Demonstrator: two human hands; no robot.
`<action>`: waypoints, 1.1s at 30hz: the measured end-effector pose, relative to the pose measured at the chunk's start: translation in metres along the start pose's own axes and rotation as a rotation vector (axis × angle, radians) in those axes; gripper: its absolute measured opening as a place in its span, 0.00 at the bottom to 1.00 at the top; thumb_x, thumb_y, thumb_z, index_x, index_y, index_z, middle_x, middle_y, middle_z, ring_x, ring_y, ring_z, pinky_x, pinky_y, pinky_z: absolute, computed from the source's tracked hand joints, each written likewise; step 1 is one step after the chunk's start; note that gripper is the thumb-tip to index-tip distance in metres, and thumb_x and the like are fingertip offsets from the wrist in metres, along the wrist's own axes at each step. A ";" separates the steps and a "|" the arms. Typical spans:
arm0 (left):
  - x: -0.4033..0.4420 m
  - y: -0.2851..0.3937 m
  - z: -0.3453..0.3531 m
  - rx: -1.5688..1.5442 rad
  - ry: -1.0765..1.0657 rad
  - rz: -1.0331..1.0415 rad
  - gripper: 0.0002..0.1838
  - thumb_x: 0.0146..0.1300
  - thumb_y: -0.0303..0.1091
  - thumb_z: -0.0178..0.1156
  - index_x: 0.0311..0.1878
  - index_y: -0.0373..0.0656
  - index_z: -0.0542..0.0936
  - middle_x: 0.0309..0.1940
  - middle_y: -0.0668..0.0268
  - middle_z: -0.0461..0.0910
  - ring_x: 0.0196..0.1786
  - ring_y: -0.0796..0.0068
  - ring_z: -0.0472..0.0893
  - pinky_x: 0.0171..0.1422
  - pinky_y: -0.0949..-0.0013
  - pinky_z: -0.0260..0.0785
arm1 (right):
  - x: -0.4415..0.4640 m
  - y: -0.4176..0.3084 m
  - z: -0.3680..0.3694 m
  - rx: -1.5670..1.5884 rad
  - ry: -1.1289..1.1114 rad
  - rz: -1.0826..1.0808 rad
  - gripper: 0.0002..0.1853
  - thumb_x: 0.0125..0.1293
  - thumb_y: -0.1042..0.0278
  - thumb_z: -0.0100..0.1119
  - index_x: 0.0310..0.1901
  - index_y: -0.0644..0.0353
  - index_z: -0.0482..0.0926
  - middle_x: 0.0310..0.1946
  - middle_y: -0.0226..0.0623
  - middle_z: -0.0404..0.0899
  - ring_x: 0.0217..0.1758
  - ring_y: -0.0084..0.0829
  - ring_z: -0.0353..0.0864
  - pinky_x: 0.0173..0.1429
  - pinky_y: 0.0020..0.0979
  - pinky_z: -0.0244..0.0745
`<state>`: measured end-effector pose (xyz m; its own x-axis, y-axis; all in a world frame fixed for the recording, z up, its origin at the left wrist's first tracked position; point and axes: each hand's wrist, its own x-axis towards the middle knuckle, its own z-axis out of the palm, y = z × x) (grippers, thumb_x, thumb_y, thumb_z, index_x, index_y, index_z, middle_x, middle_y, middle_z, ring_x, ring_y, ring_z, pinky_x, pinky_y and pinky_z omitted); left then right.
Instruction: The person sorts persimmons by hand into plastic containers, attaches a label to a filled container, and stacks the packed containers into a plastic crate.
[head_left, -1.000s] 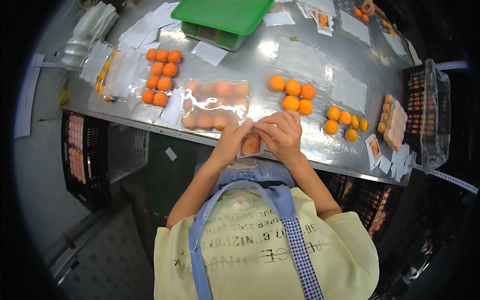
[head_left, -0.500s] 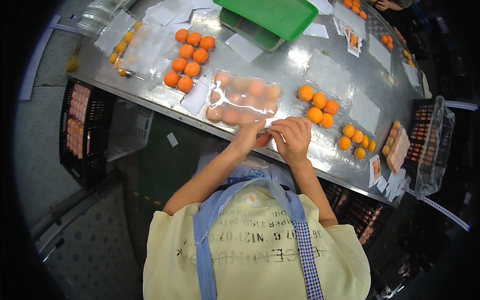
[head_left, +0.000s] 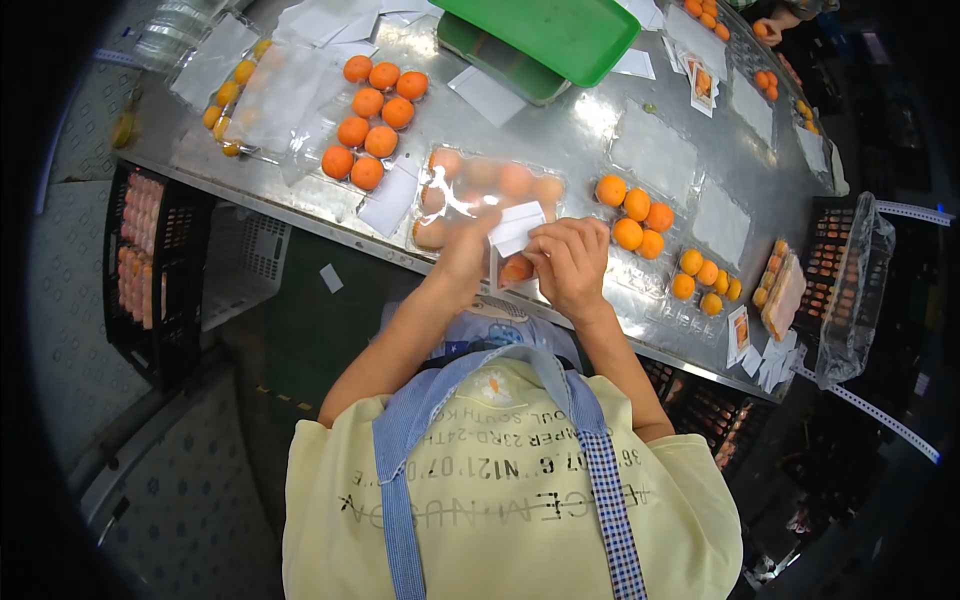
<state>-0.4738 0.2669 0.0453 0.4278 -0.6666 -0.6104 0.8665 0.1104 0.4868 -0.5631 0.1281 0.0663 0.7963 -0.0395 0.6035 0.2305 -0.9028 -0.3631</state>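
Observation:
A label (head_left: pixel 515 271) with an orange fruit picture is held between my hands over the table's front edge, its white paper part (head_left: pixel 517 226) folded up above the picture. My left hand (head_left: pixel 460 262), slightly blurred, grips the label's left side. My right hand (head_left: pixel 572 262) pinches its right edge with thumb and fingers. Just beyond the hands lies a closed clear tray of orange fruit (head_left: pixel 513 182), its near part hidden by my hands and the label.
An open tray of oranges (head_left: pixel 367 130) lies left, with smaller groups of fruit (head_left: pixel 637 203) to the right. A green lid (head_left: pixel 560 35) tops a bin at the back. Loose labels (head_left: pixel 738 335) lie right; a black crate (head_left: pixel 150 270) stands left. Another person's hand (head_left: pixel 768 30) shows far right.
My left hand has moved left and a little nearer me. The label, mostly hidden between the fingers before, now shows its white part folded up and its picture below.

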 end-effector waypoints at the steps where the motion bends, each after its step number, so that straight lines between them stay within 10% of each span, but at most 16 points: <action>1: 0.002 0.006 -0.001 -0.010 0.037 0.022 0.20 0.73 0.43 0.42 0.58 0.41 0.73 0.48 0.62 0.80 0.48 0.69 0.81 0.52 0.67 0.72 | 0.001 0.000 -0.001 0.039 0.001 0.006 0.11 0.49 0.77 0.66 0.33 0.56 0.76 0.34 0.29 0.79 0.40 0.34 0.76 0.50 0.38 0.65; 6: 0.041 0.054 -0.054 -0.069 0.048 0.079 0.17 0.73 0.43 0.47 0.50 0.40 0.75 0.32 0.66 0.79 0.27 0.80 0.76 0.23 0.78 0.63 | 0.000 0.003 -0.018 0.269 0.149 0.262 0.12 0.50 0.85 0.62 0.35 0.61 0.75 0.33 0.37 0.78 0.36 0.36 0.76 0.45 0.34 0.70; 11: 0.090 0.089 -0.042 0.096 0.334 0.408 0.17 0.74 0.38 0.46 0.49 0.32 0.75 0.28 0.64 0.78 0.20 0.79 0.75 0.19 0.77 0.65 | -0.005 0.022 -0.024 0.636 0.451 0.745 0.09 0.62 0.84 0.60 0.41 0.65 0.73 0.38 0.36 0.77 0.40 0.22 0.76 0.48 0.22 0.72; 15: 0.146 0.094 -0.075 0.389 0.304 0.438 0.24 0.67 0.39 0.57 0.59 0.29 0.70 0.37 0.55 0.79 0.33 0.68 0.82 0.32 0.70 0.75 | 0.001 0.032 -0.024 0.719 0.410 0.920 0.11 0.62 0.82 0.61 0.46 0.66 0.75 0.37 0.32 0.79 0.39 0.19 0.77 0.47 0.20 0.73; 19: 0.137 0.086 -0.063 1.470 0.895 0.962 0.32 0.55 0.43 0.69 0.56 0.30 0.73 0.48 0.50 0.75 0.39 0.65 0.78 0.44 0.63 0.71 | -0.008 0.037 -0.012 0.753 0.265 1.026 0.11 0.63 0.79 0.63 0.47 0.66 0.77 0.38 0.32 0.81 0.39 0.17 0.78 0.45 0.19 0.73; 22: 0.075 0.084 -0.029 1.174 0.548 0.933 0.26 0.56 0.44 0.68 0.50 0.32 0.77 0.43 0.56 0.78 0.36 0.71 0.76 0.41 0.68 0.69 | -0.020 0.036 -0.001 0.821 0.212 1.162 0.10 0.63 0.78 0.63 0.46 0.66 0.78 0.37 0.32 0.82 0.39 0.17 0.79 0.45 0.19 0.73; 26: 0.036 0.040 -0.040 0.910 0.235 0.386 0.20 0.56 0.47 0.68 0.37 0.35 0.82 0.28 0.65 0.81 0.32 0.78 0.77 0.37 0.73 0.69 | -0.028 0.033 0.018 0.887 0.176 1.218 0.09 0.63 0.75 0.64 0.45 0.63 0.79 0.35 0.29 0.83 0.35 0.15 0.77 0.38 0.17 0.70; 33: 0.015 0.012 -0.057 0.760 0.282 0.263 0.12 0.62 0.38 0.66 0.35 0.37 0.81 0.25 0.71 0.79 0.26 0.87 0.72 0.30 0.80 0.63 | -0.035 0.021 0.039 0.976 0.108 1.287 0.08 0.63 0.75 0.64 0.43 0.65 0.79 0.33 0.31 0.82 0.34 0.16 0.78 0.37 0.18 0.71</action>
<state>-0.4424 0.2999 0.0067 0.7263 -0.4688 -0.5027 0.3652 -0.3563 0.8600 -0.5644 0.1275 0.0104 0.7014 -0.5815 -0.4123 -0.2412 0.3507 -0.9049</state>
